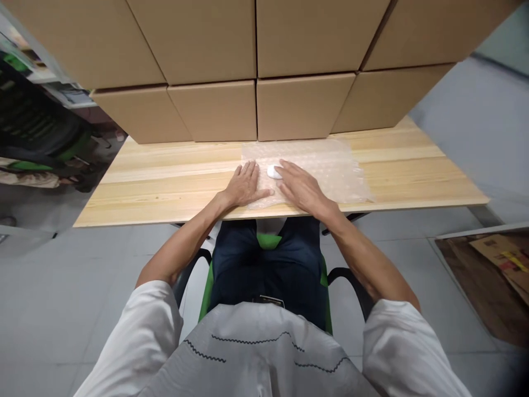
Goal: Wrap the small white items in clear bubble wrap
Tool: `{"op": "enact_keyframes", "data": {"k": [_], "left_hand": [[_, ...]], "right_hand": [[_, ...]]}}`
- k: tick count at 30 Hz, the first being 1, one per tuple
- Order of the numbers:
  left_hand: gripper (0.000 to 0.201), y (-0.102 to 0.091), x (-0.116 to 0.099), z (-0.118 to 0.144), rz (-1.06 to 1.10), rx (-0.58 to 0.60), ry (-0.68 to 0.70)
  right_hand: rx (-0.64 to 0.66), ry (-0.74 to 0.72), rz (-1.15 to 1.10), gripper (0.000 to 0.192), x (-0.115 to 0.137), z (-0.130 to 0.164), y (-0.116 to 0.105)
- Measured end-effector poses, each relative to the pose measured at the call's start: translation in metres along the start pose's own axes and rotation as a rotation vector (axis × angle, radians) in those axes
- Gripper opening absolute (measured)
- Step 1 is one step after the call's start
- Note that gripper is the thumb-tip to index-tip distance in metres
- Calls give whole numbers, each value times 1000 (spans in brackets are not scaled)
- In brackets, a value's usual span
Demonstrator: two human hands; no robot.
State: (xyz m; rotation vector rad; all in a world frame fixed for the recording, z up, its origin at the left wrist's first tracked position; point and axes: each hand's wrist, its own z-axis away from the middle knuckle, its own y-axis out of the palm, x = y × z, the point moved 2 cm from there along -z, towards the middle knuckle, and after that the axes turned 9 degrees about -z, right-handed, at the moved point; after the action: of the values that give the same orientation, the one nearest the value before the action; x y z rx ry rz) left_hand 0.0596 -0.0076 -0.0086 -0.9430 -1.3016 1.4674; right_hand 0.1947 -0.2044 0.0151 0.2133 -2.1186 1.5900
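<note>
Smooth white object (272, 171); bubbly film (330, 172)

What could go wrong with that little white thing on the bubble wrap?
The white object is by the right hand, not wrapped up yet, so it might get knocked away. The bubble wrap lies loose near the table's front edge, so it could slide if the left hand lifts off.

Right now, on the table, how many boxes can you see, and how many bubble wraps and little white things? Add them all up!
Boxes: 8 showing
Bubble wrap: 1 sheet
White thing: 1
Total: 10
</note>
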Motion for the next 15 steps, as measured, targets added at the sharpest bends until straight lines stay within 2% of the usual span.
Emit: {"op": "enact_keyframes", "data": {"k": [3, 6, 11, 15], "left_hand": [[120, 2, -6, 3, 14, -4, -35], [117, -1, -9, 11, 52, 0, -34], [107, -10, 5, 41, 190, 43, 137], [113, -8, 19, 65, 274, 64, 243]], "right_hand": [[30, 13, 24, 61, 5, -16, 14], [-1, 62, 38, 62, -4, -18, 19], [-111, -9, -41, 59, -26, -11, 25], [-181, -62, -116, 59, -41, -10, 30]]}}
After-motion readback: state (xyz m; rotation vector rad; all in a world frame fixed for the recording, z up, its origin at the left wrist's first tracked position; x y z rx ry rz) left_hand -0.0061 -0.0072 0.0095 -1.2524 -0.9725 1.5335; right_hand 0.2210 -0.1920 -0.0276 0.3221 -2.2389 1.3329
